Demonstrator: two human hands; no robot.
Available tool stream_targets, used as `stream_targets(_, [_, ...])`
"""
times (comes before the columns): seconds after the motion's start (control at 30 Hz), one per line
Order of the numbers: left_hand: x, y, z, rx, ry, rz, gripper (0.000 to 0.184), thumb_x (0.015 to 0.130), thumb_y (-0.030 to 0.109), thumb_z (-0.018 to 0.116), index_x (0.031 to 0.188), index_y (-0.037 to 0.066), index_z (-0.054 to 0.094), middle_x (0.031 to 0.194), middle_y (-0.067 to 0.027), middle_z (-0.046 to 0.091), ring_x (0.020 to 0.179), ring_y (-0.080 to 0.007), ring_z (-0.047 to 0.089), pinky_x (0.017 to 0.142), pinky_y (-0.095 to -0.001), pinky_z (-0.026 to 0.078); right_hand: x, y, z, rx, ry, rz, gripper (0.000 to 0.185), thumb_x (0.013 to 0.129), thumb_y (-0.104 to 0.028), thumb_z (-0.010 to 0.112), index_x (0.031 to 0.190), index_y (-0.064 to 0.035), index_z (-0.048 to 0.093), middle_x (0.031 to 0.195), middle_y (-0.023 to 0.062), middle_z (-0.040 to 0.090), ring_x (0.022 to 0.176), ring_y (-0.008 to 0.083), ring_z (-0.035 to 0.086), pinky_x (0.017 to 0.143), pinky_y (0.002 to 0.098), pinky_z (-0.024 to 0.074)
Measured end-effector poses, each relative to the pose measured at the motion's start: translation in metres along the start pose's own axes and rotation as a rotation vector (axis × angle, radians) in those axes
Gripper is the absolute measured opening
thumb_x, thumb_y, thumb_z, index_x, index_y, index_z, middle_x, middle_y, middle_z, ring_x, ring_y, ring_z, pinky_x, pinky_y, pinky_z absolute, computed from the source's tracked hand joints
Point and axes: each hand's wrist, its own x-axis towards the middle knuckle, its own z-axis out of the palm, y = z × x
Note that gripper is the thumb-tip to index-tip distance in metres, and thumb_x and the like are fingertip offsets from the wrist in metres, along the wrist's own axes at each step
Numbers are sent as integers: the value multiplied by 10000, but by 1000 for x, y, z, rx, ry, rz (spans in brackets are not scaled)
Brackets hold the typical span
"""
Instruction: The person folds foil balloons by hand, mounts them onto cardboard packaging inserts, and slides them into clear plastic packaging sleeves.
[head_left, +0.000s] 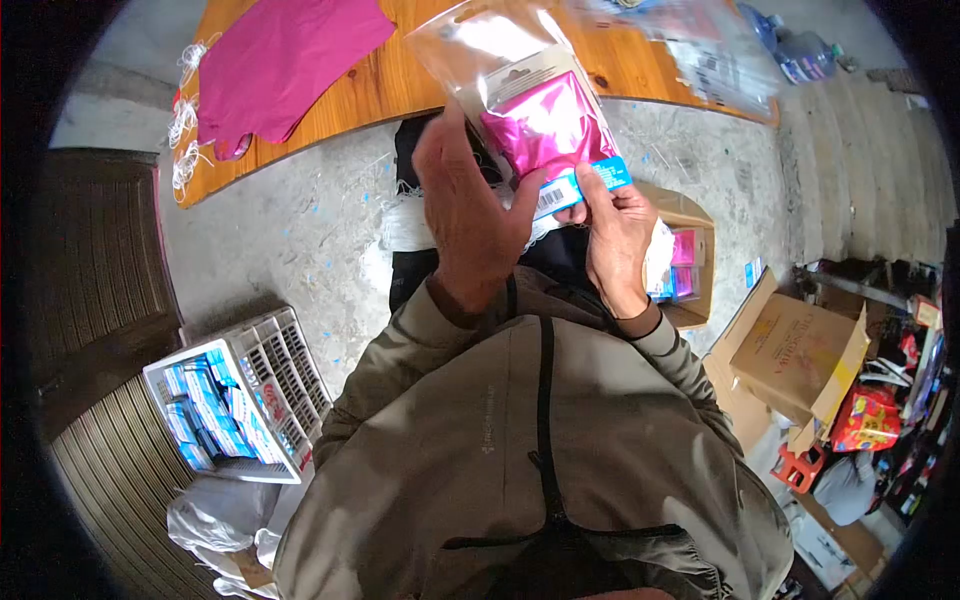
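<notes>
A pink packet in shiny clear film (545,125), with a blue label strip and barcode along its lower end, is in front of me over the table's near edge. A clear plastic bag (455,45) extends above it, around its upper part. My right hand (617,225) pinches the packet's blue lower end between thumb and fingers. To the left of the packet, my left hand (465,210) is open, fingers stretched upward and thumb apart. Its thumb tip reaches the label's left corner; whether it presses there I cannot tell.
On the wooden table (640,75) lie magenta cloth (280,70), white string bundles (183,122) and clear bags (725,65). A white crate (310,365) of blue-and-white boxes stands lower left. Cardboard boxes (695,210) are at right, one holding pink packets. White string (405,225) hangs below the table.
</notes>
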Motion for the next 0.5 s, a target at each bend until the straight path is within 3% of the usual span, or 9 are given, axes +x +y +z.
stream_targets(0.1, [23, 0, -12, 137, -205, 287, 685, 787, 226, 841, 1352, -4, 529, 1353, -230, 556, 1323, -388, 516, 1089, -454, 444, -1, -3, 1, -26, 4, -6, 311, 973, -148, 733, 713, -9, 634, 601, 48, 614, 524, 130, 623, 518, 301, 555])
stream_targets(0.2, [43, -13, -5, 94, -447, 462, 556, 816, 183, 771, 1312, 22, 578, 1385, -159, 573, 1332, -359, 533, 1067, -437, 476, 3, -7, 6, -27, -19, -26, 316, 973, -149, 732, 709, -9, 630, 606, 51, 620, 521, 129, 623, 511, 304, 557])
stream_targets(0.3, [65, -14, -3, 131, -463, 522, 492, 821, 115, 714, 1292, 35, 595, 1342, -128, 603, 1283, -339, 574, 1022, -423, 511, 11, -15, 14, -25, -32, -60, 277, 974, -146, 726, 750, 5, 664, 612, 47, 626, 520, 114, 616, 510, 300, 561])
stream_targets(0.5, [95, -10, 7, 308, -568, 502, 292, 878, 129, 606, 1158, 55, 642, 1205, -103, 665, 1112, -279, 663, 817, -377, 580, 22, -27, 37, 38, -45, -42, 226, 972, -138, 720, 811, 20, 703, 628, 34, 639, 518, 91, 603, 490, 272, 540])
